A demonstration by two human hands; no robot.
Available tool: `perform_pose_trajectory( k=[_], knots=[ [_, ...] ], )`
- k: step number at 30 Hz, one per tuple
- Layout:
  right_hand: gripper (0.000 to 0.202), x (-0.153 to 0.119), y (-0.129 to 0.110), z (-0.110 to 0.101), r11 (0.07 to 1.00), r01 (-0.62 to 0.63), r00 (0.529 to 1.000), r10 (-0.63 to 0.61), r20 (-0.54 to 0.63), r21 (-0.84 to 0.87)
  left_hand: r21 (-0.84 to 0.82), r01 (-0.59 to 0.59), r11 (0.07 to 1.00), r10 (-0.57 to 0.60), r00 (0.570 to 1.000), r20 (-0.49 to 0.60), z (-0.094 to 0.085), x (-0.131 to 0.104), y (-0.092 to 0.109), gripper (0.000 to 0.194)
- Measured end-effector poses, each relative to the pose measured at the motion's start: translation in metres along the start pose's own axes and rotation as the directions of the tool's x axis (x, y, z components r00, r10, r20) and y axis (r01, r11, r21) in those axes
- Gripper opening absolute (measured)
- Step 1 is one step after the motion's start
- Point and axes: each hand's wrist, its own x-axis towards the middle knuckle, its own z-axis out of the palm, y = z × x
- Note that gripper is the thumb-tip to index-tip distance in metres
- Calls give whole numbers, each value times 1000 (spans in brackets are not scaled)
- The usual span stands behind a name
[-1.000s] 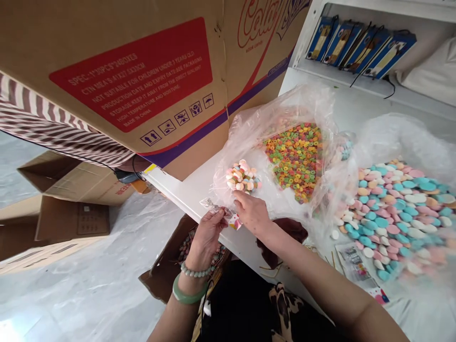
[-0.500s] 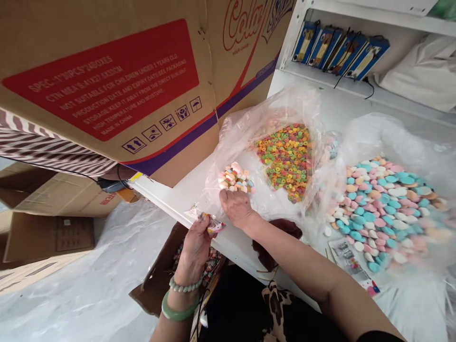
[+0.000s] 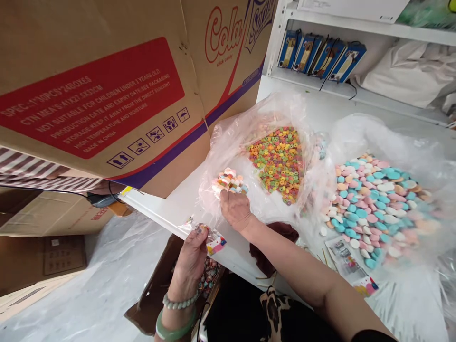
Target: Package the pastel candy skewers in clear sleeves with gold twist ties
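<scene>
A small clear packet with a colourful printed end (image 3: pixel 216 243) is pinched in my left hand (image 3: pixel 194 244) at the table's front edge. My right hand (image 3: pixel 235 208) has its fingers curled at the near side of a small pile of pastel candies (image 3: pixel 228 180); its fingertips are partly hidden, and what they hold cannot be made out. Behind the pile, a clear plastic bag holds many small ring candies (image 3: pixel 280 161). Farther right, another open plastic bag holds pink, blue and white oval candies (image 3: pixel 377 204).
A large cardboard carton (image 3: pixel 142 85) stands at the left of the white table (image 3: pixel 167 204). Below the edge is an open box of candies (image 3: pixel 210 275). A dark red cloth (image 3: pixel 265 256) and a flat printed packet (image 3: pixel 347 261) lie nearby. Shelves (image 3: pixel 317 80) stand behind.
The view has shifted, so the carton and shelf appear farther left. The packet in my left hand is turned, showing more of its printed end. My right hand stays by the small pile.
</scene>
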Motion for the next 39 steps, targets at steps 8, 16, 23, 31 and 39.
perform_pose_trajectory(
  k=[8, 16, 23, 31, 39],
  knots=[
    [26, -11, 5, 2, 974, 223, 975, -222, -26, 36, 44, -19, 999, 16, 998, 59, -3, -1, -3, 31],
    [25, -102, 79, -9, 871, 478, 857, -490, -159, -109, 119, -11, 993, -7, 990, 144, -8, -2, 3, 30],
    [18, -129, 112, -21, 939, 344, 938, -344, 25, 17, 215, 27, 976, -86, 960, 266, 9, -3, -6, 28],
    [21, -118, 67, -39, 860, -177, 975, 221, -36, 478, 204, 106, 973, -150, 966, 211, 7, 0, -8, 28],
    [10, -80, -9, -5, -458, -607, 588, 290, 755, 649, 69, 258, 964, -266, 922, 280, 6, -2, -34, 25]
  ],
)
